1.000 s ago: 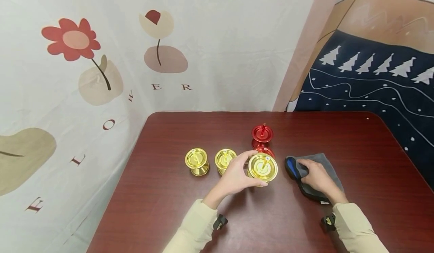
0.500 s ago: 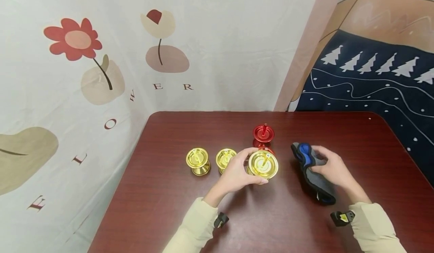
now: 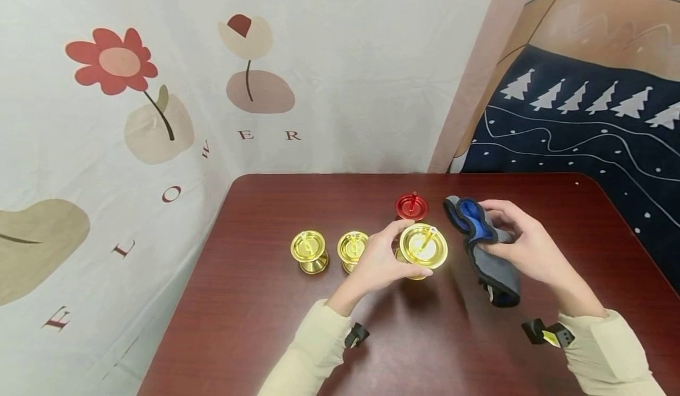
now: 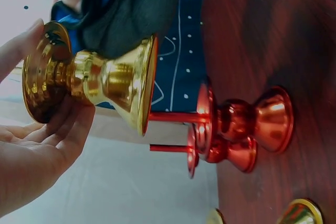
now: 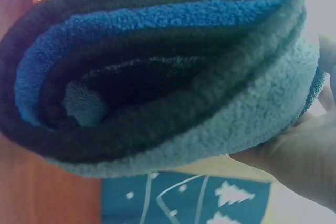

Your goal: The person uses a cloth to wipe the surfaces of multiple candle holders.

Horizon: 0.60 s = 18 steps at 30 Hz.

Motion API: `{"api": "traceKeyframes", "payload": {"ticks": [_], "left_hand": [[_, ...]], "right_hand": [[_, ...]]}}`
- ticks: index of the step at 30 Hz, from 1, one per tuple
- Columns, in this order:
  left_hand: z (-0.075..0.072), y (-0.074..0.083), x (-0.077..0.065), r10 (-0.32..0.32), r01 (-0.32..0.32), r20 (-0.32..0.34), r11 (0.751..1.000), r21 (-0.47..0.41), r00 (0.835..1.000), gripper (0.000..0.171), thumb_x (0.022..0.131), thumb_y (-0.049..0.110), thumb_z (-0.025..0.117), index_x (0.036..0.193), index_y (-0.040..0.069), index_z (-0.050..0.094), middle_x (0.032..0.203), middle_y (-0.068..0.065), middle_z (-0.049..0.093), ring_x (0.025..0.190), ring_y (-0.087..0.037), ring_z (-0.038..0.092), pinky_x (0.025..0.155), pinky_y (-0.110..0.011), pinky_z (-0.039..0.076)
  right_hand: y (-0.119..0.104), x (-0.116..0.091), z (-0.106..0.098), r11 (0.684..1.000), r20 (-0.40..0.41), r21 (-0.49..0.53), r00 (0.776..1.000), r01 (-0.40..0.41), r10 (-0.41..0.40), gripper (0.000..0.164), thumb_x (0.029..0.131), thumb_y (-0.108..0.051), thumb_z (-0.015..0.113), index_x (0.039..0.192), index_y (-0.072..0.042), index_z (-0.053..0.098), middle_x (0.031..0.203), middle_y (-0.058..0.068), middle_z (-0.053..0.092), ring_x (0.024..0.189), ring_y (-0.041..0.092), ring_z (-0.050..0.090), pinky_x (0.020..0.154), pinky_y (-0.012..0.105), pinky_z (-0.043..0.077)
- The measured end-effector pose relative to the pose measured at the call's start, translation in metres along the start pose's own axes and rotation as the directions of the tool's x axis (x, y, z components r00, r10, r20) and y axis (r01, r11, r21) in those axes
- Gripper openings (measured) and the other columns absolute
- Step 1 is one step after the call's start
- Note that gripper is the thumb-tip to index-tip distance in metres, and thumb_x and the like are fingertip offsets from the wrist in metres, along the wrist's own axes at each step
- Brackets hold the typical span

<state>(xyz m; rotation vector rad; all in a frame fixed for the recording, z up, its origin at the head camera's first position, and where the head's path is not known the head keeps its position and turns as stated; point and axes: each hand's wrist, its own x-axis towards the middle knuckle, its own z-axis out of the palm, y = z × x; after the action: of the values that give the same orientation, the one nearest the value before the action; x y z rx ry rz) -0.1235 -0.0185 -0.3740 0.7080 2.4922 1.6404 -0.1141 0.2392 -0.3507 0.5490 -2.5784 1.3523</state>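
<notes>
My left hand (image 3: 378,261) grips a shiny gold candle holder (image 3: 423,247) by its upper dish, thumb on one side and fingers on the other. Its spike points up, and the left wrist view shows its flared foot (image 4: 134,85) held off the table. To the right, my right hand (image 3: 536,245) pinches a folded grey and blue cloth (image 3: 496,269) with black edging, raised above the tabletop. In the right wrist view the cloth's folded layers (image 5: 226,124) hide most of the fingers. Cloth and candle holder are apart in the head view.
Two more gold candle holders (image 3: 308,246) stand upright left of my left hand. Behind the held one is a red candle holder (image 3: 411,208); a second red one (image 4: 242,155) shows in the left wrist view. Printed curtains (image 3: 361,118) hang beyond the dark red table (image 3: 239,337).
My right hand has lifted the cloth off the table, folding it, and moved it farther back. My left hand has shifted slightly right and back with the gold candle holder.
</notes>
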Motion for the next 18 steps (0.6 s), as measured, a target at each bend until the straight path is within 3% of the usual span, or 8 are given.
{"api": "traceKeyframes", "payload": {"ticks": [5,8,18], "left_hand": [[0.002,0.007,0.006,0.015,-0.014,-0.003,0.998,0.055,1.0,0.074,0.058,0.025,0.086,0.122,0.01,0.052,0.112,0.001,0.06,0.094,-0.01,0.054,0.081,-0.03,0.047],[0.002,0.012,0.007,0.008,-0.008,-0.004,0.995,0.099,1.0,0.076,0.059,0.027,0.086,0.124,0.009,0.052,0.113,0.001,0.06,0.095,-0.009,0.054,0.082,-0.027,0.046],[-0.001,0.017,0.008,0.013,-0.013,-0.005,0.991,0.135,1.0,0.077,0.059,0.03,0.086,0.123,0.006,0.052,0.116,-0.002,0.06,0.098,-0.012,0.055,0.083,-0.025,0.045]], "right_hand": [[-0.016,0.007,0.004,0.998,0.036,-0.053,0.999,0.042,-0.041,0.06,0.067,0.009,0.075,0.121,-0.007,0.053,0.099,0.004,0.06,0.088,0.003,0.052,0.066,0.016,0.047],[-0.022,0.01,0.009,0.995,0.055,-0.07,0.996,0.069,-0.066,0.06,0.066,0.008,0.076,0.12,-0.007,0.055,0.101,0.006,0.06,0.087,0.003,0.051,0.068,0.016,0.047],[-0.035,0.012,0.018,0.987,0.088,-0.046,0.985,0.151,-0.147,0.065,0.059,0.009,0.08,0.116,-0.008,0.055,0.101,-0.003,0.052,0.089,0.008,0.046,0.071,0.019,0.047]]}}
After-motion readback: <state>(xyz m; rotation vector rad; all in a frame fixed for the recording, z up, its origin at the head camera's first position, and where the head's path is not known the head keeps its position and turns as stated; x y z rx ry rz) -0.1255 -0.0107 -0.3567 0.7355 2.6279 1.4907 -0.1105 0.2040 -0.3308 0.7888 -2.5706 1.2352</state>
